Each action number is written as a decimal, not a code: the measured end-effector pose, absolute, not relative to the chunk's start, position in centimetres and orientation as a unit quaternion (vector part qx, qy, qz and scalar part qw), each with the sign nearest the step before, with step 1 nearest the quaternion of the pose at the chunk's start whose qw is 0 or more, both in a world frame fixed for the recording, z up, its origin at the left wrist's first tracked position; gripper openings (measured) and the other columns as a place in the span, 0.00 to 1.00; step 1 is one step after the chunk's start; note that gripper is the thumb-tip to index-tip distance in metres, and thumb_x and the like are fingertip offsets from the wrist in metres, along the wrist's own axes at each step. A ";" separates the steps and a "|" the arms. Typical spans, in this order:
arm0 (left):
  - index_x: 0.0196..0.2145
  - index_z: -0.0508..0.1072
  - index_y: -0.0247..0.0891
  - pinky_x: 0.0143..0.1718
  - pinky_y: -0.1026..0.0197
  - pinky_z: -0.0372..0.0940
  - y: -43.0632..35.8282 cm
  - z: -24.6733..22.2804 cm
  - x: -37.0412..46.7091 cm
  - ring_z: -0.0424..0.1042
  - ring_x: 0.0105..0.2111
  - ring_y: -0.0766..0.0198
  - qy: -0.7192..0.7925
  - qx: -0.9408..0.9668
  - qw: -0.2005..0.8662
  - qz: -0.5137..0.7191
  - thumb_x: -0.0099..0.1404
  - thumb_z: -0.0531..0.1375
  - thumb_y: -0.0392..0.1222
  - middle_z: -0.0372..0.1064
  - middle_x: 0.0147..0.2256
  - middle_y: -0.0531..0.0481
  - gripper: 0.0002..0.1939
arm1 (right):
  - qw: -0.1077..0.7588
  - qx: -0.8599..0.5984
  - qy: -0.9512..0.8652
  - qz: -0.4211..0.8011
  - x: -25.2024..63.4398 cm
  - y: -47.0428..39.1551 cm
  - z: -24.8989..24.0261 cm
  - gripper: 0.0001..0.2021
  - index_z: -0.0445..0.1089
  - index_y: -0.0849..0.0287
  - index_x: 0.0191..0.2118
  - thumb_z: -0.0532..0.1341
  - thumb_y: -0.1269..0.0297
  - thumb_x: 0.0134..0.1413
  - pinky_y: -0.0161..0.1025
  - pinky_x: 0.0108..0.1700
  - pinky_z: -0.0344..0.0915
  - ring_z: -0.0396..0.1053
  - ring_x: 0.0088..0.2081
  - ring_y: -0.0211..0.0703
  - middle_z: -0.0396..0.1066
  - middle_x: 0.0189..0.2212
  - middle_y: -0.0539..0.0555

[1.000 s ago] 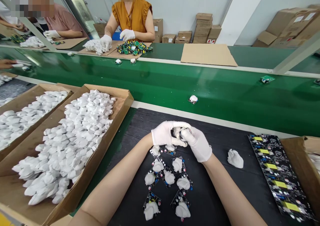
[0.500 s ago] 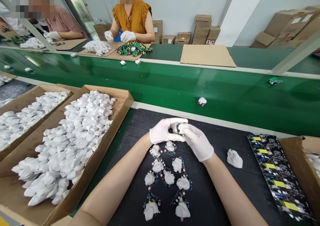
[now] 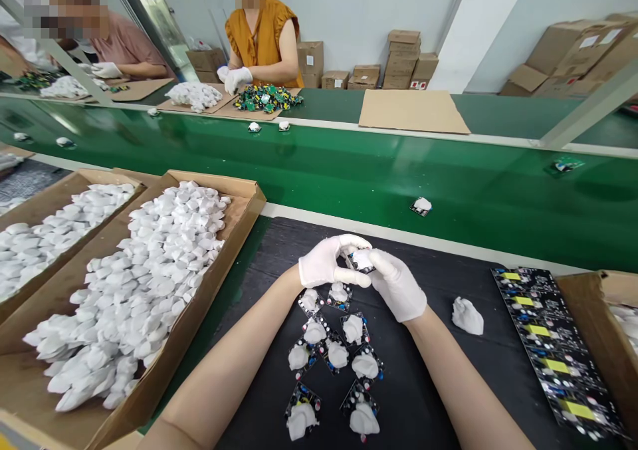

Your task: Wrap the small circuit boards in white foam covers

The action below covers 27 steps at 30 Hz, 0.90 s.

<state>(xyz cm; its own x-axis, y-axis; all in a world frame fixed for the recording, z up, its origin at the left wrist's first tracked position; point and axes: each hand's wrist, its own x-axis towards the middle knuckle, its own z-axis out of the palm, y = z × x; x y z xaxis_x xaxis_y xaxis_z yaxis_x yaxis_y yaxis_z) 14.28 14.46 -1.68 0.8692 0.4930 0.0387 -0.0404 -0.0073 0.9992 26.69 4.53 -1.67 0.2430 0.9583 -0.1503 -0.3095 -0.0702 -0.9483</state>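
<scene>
Left hand (image 3: 326, 262): gloved fingers clamped on the small board (image 3: 359, 260).
Right hand (image 3: 399, 285): fingers clamped on the same board, from 3 o'clock.
Small board: above the black desk (image 3: 438, 383), at 12 o'clock of the finished boards (image 3: 337, 353).
Cardboard tray (image 3: 239, 201): at 9 o'clock, with white lumps.

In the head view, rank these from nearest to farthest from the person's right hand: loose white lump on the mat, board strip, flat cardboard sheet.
From the right hand:
1. Loose white lump, just right on the mat.
2. Board strip, farther right.
3. Flat cardboard sheet, beyond the belt.
</scene>
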 end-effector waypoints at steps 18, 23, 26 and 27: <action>0.38 0.65 0.37 0.35 0.64 0.59 14.4 -2.9 14.5 0.62 0.29 0.69 0.160 0.711 0.631 0.266 0.42 0.71 0.39 0.62 0.30 0.55 0.26 | 0.603 -0.513 -0.366 0.489 26.0 4.8 -1.6 0.15 0.70 0.57 0.31 0.69 0.54 0.39 0.41 0.43 0.62 0.66 0.36 0.43 0.69 0.28 0.49; 0.46 0.68 0.38 0.43 0.59 0.62 14.6 -2.7 14.3 0.68 0.38 0.62 0.109 0.718 0.638 0.257 0.47 0.69 0.36 0.68 0.41 0.47 0.28 | 0.623 -0.522 -0.336 0.476 25.9 4.9 -1.6 0.16 0.65 0.56 0.25 0.71 0.56 0.34 0.40 0.38 0.62 0.63 0.32 0.41 0.65 0.25 0.47; 0.50 0.68 0.39 0.47 0.57 0.62 14.7 -2.6 14.2 0.69 0.43 0.58 0.091 0.711 0.651 0.249 0.48 0.69 0.37 0.68 0.46 0.44 0.30 | 0.625 -0.536 -0.322 0.467 26.0 4.9 -1.8 0.17 0.64 0.56 0.25 0.71 0.56 0.32 0.39 0.37 0.62 0.62 0.32 0.41 0.64 0.25 0.47; 0.50 0.69 0.39 0.48 0.56 0.62 14.7 -2.6 14.2 0.69 0.44 0.57 0.090 0.707 0.655 0.250 0.48 0.69 0.38 0.69 0.46 0.44 0.30 | 0.625 -0.536 -0.322 0.467 26.0 4.9 -1.9 0.17 0.64 0.56 0.25 0.71 0.56 0.32 0.39 0.37 0.61 0.61 0.32 0.41 0.64 0.25 0.47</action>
<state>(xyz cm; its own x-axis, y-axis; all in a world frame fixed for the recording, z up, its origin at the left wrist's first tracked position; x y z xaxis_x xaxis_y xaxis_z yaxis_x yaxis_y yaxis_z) 14.22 14.72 -2.58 0.8584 0.4556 0.2357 -0.2003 -0.1254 0.9717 26.01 4.90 -1.88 0.3559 0.9293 -0.0982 -0.2379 -0.0116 -0.9712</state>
